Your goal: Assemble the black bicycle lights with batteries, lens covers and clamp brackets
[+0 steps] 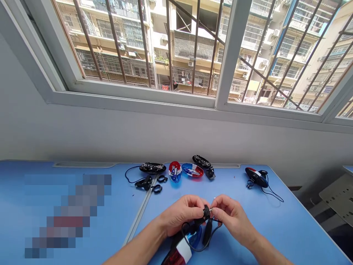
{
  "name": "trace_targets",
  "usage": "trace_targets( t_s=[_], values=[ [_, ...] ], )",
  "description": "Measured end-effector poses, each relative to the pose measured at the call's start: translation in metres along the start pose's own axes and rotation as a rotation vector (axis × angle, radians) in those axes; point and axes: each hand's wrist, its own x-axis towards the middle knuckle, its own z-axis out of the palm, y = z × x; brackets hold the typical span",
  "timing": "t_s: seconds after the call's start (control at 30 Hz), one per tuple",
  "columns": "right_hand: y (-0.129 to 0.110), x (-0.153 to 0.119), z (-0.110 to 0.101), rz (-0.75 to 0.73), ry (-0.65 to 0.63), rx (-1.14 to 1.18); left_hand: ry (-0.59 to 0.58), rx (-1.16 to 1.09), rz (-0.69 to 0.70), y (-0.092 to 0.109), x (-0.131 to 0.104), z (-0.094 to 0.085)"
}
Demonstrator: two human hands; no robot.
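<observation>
Fingers of the left hand (180, 215) pinch a small black clip (206, 212) above a red, white and blue light (184, 249); the right hand (233, 219) has thumb and forefinger closed on a thin pin (211, 209) beside it. This looks like fine work on the pin, calling for a steady clip. Fingertips hide most of the pin; the light is cut off below.

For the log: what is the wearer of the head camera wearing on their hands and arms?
The left hand and right hand are both bare, without gloves. No watch or bracelet shows at either wrist, and no sleeve is in view on the left forearm or right forearm. The fingers are too small to rule out a ring.
</observation>
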Motion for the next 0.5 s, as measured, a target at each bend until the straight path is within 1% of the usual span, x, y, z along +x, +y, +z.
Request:
trace_targets(
  t_s=[0.27, 0.5],
  values=[
    [-0.0009, -0.0005, 0.0012, -0.004, 0.003, 0.015, 0.000, 0.022, 0.067, -0.0008, 0.0007, -0.0008],
    [-0.0019, -0.0004, -0.0012, -0.037, 0.046, -0.015, -0.038, -0.005, 0.079, 0.0000, 0.0007, -0.0014]
  ],
)
